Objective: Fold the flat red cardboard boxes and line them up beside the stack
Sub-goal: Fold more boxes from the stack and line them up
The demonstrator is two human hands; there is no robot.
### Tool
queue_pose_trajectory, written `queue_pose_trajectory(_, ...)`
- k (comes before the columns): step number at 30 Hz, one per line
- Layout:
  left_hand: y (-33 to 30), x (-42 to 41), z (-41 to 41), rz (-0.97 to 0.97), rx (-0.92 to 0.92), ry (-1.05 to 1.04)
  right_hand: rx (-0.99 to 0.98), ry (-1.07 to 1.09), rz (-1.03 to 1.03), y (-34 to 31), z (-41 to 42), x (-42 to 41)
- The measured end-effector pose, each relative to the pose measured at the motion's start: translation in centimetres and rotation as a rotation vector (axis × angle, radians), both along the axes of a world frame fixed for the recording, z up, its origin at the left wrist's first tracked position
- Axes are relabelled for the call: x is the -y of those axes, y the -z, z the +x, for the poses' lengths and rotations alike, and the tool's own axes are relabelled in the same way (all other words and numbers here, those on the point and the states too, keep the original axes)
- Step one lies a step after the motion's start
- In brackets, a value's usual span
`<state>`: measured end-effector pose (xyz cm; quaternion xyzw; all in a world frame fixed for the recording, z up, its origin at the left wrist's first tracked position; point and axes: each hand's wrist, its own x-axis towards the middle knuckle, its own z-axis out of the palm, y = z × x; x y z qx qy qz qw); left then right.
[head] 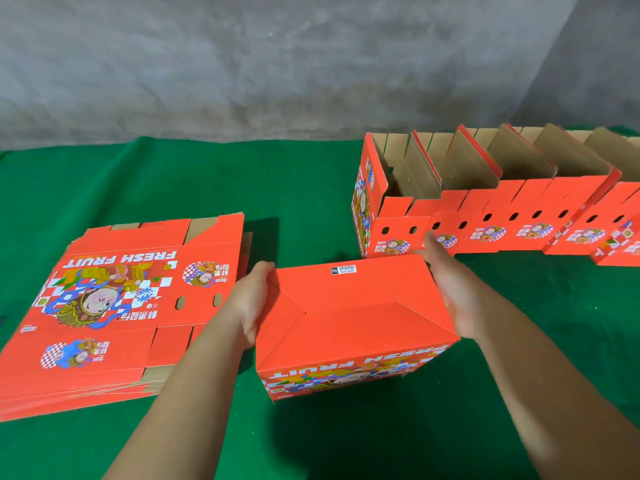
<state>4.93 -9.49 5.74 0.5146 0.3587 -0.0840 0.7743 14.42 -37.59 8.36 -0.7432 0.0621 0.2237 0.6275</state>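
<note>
Red corrugated cardboard forms the folded box (353, 327) held low in the centre of the frame, bottom panel turned up, over the green worktop (301, 202). The left hand (251, 306) presses flat against its left end and the right hand (450, 296) against its right end, fingers mostly straight, so the grip is a wide two-sided clamp rather than a pinch. The box's long axis runs left to right between the palms. Judged from the task, the coming move turns on this: the row of finished boxes (485, 216) lies up and to the right of the grip, nearer the right hand, with its free end box (384, 209) closest to the held one. Those boxes stand open side up, so the held box appears to need turning over before it joins them. The stack of flat boxes (121, 306) lies at left of the frame, beside the left forearm. Hidden: the held box's open side and far wall, and the fingertips behind it. The row is cut off at the right edge, so its count cannot be told.
</note>
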Motion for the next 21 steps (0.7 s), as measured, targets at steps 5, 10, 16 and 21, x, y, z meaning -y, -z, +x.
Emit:
queue_pose_trajectory(5,0.2,0.6,-1.5,0.053,0.321,-0.061,-0.186,0.073,0.277,-1.6,-1.6,0.7)
queue_pose_trajectory(10,0.2,0.5,-2.2,0.176,0.536,-0.103,-0.375,0.063,0.381,0.4,-1.9,2.7)
queue_pose_trajectory(16,1.7,-1.4,-3.3,-0.041,0.331,0.174,-0.184,-0.079,0.446,1.7,-3.5,2.8)
queue_pose_trajectory(21,3.6,-0.6,-3.3,0.187,0.473,0.144,0.039,0.016,0.335,2.7,-3.7,2.0)
